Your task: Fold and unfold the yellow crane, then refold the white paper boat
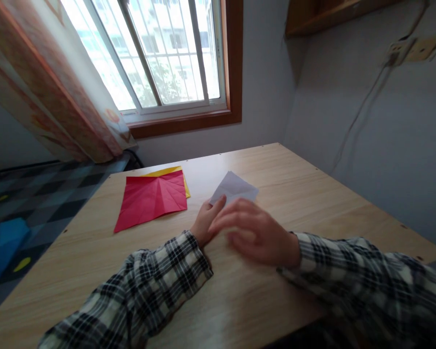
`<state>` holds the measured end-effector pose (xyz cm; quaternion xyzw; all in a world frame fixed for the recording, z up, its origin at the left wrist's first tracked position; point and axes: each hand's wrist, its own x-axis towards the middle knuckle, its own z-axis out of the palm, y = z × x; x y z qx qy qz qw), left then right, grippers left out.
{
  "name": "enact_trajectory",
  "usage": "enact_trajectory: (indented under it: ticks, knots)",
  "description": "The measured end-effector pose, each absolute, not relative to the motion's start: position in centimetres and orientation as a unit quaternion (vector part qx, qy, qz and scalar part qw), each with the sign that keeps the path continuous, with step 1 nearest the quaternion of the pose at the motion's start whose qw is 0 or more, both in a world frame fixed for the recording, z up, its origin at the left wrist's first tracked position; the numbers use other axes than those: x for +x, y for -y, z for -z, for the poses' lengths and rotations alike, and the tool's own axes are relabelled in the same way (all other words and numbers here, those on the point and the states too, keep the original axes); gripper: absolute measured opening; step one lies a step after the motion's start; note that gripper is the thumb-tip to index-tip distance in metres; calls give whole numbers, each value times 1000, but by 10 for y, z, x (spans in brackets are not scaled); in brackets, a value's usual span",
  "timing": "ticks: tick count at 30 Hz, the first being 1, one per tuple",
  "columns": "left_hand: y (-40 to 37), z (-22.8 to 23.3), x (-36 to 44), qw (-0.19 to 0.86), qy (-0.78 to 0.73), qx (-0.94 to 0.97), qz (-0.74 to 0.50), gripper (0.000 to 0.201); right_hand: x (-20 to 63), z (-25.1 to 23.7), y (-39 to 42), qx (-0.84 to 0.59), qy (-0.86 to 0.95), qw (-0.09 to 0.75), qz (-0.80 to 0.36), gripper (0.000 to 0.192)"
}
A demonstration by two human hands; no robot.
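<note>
A folded sheet of white paper (pixel 236 186) is in my left hand (pixel 206 220), whose thumb lies on top at the paper's left edge. The fingers beneath are mostly hidden. In front of the paper's near part, my right hand (pixel 257 232) reaches across toward my left wrist, slightly blurred. Its fingers are loosely bent and apart from the thumb, with nothing visible between them. Left of the hands, a creased red paper sheet (pixel 154 198) rests on the wooden table (pixel 330 203). Yellow paper (pixel 181 172) shows from under the red sheet's far and right edges.
Behind the table is a barred window (pixel 160 53) with a patterned curtain (pixel 54 77) at its left. A blue object (pixel 5 242) lies on the checked surface left of the table. On the right wall, a cable hangs from a socket (pixel 399 51), below a wooden shelf (pixel 323 24).
</note>
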<state>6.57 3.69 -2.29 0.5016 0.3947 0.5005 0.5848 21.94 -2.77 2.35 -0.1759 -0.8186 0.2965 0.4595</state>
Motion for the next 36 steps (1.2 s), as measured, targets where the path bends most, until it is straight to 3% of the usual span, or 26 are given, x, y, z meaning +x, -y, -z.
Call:
enact_trajectory:
  ticks: [3,8,24,31,36]
  knots:
    - [-35,21,67,596,-375,504,-500,35,246,-33,-9,-330,775,535,-66,33]
    - [-32,20,70,612,-375,501,-483,39,265,-2,-35,-382,772,508,1,37]
    - [-33,21,67,634,-353,517,-454,40,270,21,-47,-371,748,520,-181,13]
    - [-34,19,67,658,-345,476,-470,44,270,31,-57,-351,647,537,-411,25]
    - [-35,21,65,656,-344,478,-472,41,269,29,-56,-368,628,521,-445,25]
